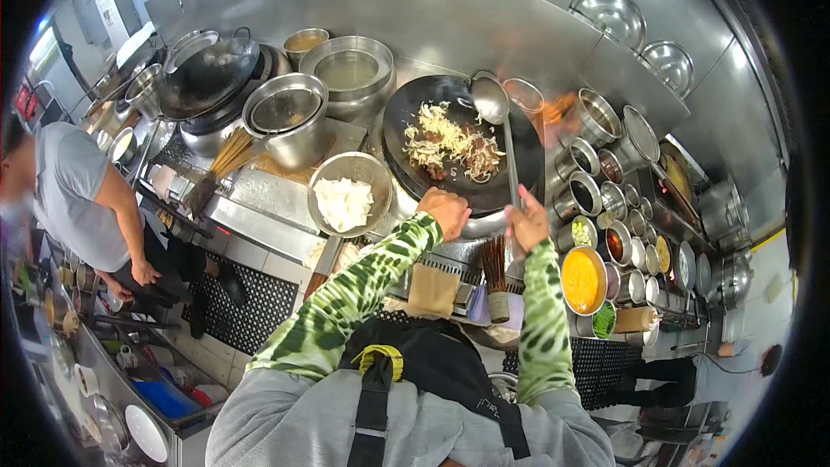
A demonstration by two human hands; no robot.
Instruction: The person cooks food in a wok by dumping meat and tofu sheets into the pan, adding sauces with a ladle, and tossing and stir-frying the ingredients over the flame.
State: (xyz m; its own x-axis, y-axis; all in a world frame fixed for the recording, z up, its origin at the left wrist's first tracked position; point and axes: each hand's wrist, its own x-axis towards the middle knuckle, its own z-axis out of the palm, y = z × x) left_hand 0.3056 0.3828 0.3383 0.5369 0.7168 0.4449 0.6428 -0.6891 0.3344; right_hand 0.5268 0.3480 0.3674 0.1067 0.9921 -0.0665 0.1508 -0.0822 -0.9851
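A large black wok [415, 104] sits on the burner in front of me. Shredded pale and brown food [454, 140], with yellowish bits on top, lies inside it. My left hand [445, 212] is closed at the wok's near rim; the fingers curl over the edge, and the exact grip is partly hidden. My right hand [528, 221] is closed round the handle of a long metal ladle [511, 151]. The ladle's bowl is up at the wok's far right side, apart from the food.
Orange flame [560, 110] shows beyond the wok's right rim. Left of the wok are a strainer bowl of white pieces [343, 201] and steel pots [346, 69]. Seasoning containers, including a yellow-orange liquid [584, 280], crowd the right. A bamboo brush [496, 281] lies near me. Another person [78, 182] stands left.
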